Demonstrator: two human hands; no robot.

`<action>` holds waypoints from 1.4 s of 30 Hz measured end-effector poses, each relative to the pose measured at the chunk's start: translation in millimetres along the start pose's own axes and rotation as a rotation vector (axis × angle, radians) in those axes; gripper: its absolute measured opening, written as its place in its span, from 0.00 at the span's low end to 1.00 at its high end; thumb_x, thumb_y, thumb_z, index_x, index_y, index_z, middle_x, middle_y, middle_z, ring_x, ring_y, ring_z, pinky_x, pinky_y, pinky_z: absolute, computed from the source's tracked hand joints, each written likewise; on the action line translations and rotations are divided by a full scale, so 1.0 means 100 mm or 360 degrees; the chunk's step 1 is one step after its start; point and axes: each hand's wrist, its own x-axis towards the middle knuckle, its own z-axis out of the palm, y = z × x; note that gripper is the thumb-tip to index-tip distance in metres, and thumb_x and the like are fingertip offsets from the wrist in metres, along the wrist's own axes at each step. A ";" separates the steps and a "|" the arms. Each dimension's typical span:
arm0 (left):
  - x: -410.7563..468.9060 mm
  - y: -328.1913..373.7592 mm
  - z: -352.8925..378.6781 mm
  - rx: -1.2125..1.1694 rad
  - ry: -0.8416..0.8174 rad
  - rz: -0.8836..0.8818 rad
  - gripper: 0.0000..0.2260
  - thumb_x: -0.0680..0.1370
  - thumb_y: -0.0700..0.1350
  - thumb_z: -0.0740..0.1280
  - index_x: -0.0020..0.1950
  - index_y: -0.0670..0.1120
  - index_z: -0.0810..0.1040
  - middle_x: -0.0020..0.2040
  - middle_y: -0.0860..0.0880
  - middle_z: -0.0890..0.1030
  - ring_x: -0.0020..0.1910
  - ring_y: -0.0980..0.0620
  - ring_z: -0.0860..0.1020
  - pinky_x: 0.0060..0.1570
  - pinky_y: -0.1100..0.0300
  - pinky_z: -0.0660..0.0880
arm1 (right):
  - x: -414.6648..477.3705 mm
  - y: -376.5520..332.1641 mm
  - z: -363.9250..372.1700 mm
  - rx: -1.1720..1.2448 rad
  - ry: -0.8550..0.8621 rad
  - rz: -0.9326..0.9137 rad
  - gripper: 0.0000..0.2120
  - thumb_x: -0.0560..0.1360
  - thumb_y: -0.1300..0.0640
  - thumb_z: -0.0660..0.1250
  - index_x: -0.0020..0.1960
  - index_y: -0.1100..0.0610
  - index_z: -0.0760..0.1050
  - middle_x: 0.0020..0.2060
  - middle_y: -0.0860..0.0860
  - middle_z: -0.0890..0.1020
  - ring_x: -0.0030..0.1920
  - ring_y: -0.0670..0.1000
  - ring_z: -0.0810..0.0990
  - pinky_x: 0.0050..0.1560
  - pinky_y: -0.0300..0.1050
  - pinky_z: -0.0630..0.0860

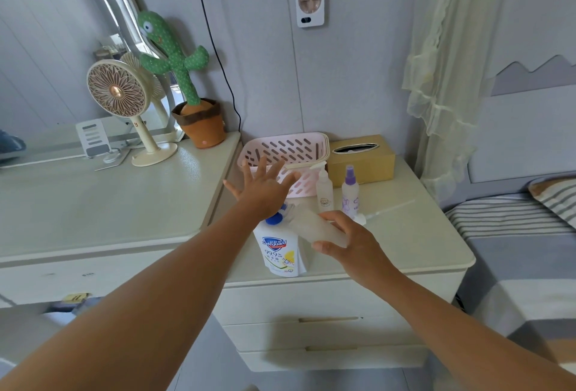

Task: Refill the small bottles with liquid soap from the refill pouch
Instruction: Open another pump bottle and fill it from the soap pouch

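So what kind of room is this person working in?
Most likely a bedroom: a bed with striped bedding stands right beside the nightstand with drawers, and a mirror stands on the dresser next to it.

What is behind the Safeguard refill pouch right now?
Behind the refill pouch: a pink slotted basket, with a pump bottle and purple-capped spray bottle at its right end. The open left hand covers the basket's front; its contents cannot be seen.

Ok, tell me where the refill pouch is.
Head view, centre: the refill pouch stands near the nightstand's front edge, below the left hand, beside the bottle the right hand holds.
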 end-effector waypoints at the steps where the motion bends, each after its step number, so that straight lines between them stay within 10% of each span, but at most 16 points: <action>1: -0.01 0.00 0.01 -0.0003 -0.0013 -0.0005 0.30 0.76 0.70 0.43 0.77 0.62 0.47 0.78 0.54 0.40 0.76 0.44 0.33 0.65 0.29 0.33 | 0.00 0.00 0.00 -0.0011 -0.0002 0.0003 0.20 0.74 0.51 0.69 0.63 0.46 0.68 0.55 0.43 0.72 0.53 0.42 0.70 0.40 0.23 0.68; 42: 0.00 0.00 -0.02 0.0058 0.0018 0.0021 0.30 0.76 0.69 0.42 0.77 0.62 0.45 0.78 0.53 0.38 0.75 0.44 0.33 0.66 0.29 0.33 | -0.02 -0.04 -0.01 0.0018 -0.0024 0.0000 0.20 0.74 0.51 0.69 0.64 0.47 0.67 0.56 0.43 0.71 0.54 0.43 0.71 0.41 0.23 0.70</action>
